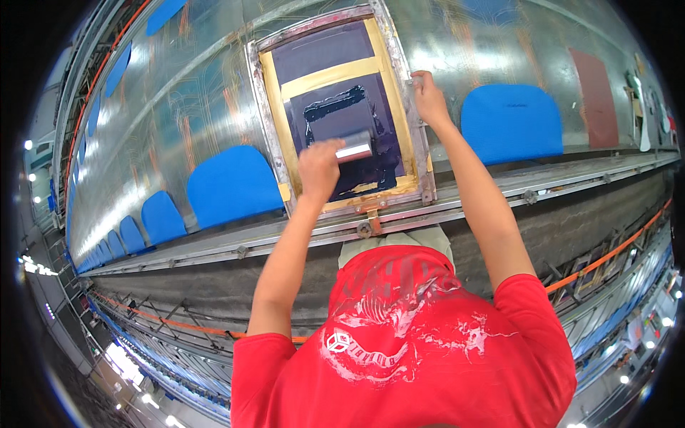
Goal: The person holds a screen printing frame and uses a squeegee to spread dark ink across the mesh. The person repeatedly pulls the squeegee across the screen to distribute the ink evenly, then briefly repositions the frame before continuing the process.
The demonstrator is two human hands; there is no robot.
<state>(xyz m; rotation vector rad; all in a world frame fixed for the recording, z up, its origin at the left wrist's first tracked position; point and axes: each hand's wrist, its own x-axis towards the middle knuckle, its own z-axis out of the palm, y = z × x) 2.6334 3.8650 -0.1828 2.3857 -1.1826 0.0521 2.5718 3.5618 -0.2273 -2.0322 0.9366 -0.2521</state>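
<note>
Head view: I see left hand (319,170) wrapped round left end of squeegee (355,148), blurred. Squeegee sits within screen frame (314,26), just right of that hand, long axis mostly sideways, right end slightly farther out; ink band (334,104) beyond. Left hand nearer. Right hand (430,100), fingers curled, beside frame's right rail; grip I can't tell. Frame over metal table (444,64).

Bright red blazed the short-sleeved fabric shirt (457,389), cracked white print (474,337) splashed across its front; pale beige trousers (432,240) peeked out!
</note>
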